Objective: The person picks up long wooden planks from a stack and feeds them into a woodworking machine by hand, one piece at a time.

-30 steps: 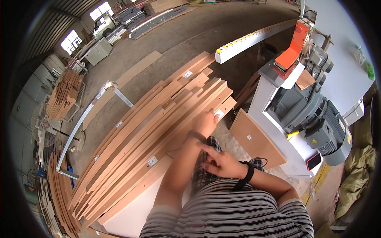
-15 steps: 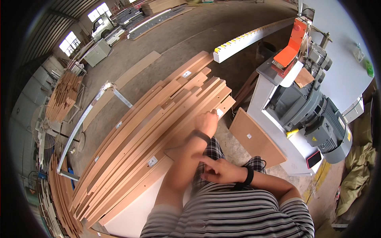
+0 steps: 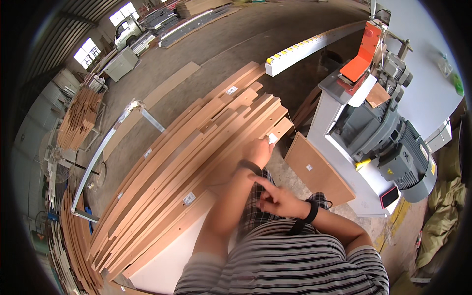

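A big stack of long brown wooden boards (image 3: 196, 147) lies in front of me, running from lower left to upper right. My left hand (image 3: 259, 150) reaches out and rests on the near edge of the stack, fingers closed over the end of a board (image 3: 275, 132). A dark band sits on that wrist. My right hand (image 3: 275, 199) hovers near my left forearm, fingers loosely spread, holding nothing. It wears a black wristband.
A grey machine with a large motor (image 3: 393, 147) and an orange guard (image 3: 366, 49) stands at right. A brown panel (image 3: 317, 169) leans against its base. A white sheet (image 3: 167, 255) lies under the stack. More board piles (image 3: 78, 118) stand at left.
My left arm has stretched further out along the stack's edge. My right hand has drawn back from the left wrist toward my body.
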The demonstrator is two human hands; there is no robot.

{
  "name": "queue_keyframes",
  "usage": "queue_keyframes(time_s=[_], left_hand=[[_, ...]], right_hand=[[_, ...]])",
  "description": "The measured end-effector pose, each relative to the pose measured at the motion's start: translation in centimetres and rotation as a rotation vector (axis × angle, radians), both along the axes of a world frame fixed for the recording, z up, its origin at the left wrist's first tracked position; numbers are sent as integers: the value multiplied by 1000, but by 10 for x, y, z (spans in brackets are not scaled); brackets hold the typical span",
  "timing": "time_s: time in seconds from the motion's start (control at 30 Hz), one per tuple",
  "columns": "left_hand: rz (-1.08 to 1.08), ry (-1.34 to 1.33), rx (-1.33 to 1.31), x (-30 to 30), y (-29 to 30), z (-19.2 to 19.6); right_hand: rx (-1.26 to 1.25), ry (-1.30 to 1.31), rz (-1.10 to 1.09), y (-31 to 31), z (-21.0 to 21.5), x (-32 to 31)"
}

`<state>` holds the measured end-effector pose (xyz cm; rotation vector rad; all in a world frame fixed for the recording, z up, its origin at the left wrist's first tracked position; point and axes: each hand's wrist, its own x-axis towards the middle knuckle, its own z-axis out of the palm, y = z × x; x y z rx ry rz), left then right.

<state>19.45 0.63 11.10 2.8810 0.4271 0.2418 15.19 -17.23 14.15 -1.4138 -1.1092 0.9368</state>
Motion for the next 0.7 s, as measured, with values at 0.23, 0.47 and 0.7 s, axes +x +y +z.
queue_keyframes(time_s=[0.23, 0.47, 0.7], left_hand=[[43, -44, -65, 1, 9, -15], [15, -71, -90, 2, 19, -37], [6, -46, -114, -1, 12, -32]], right_hand=[[132, -20, 21, 10, -5, -6], [-12, -78, 226, 2, -5, -13], [88, 13, 52, 6, -8, -3]])
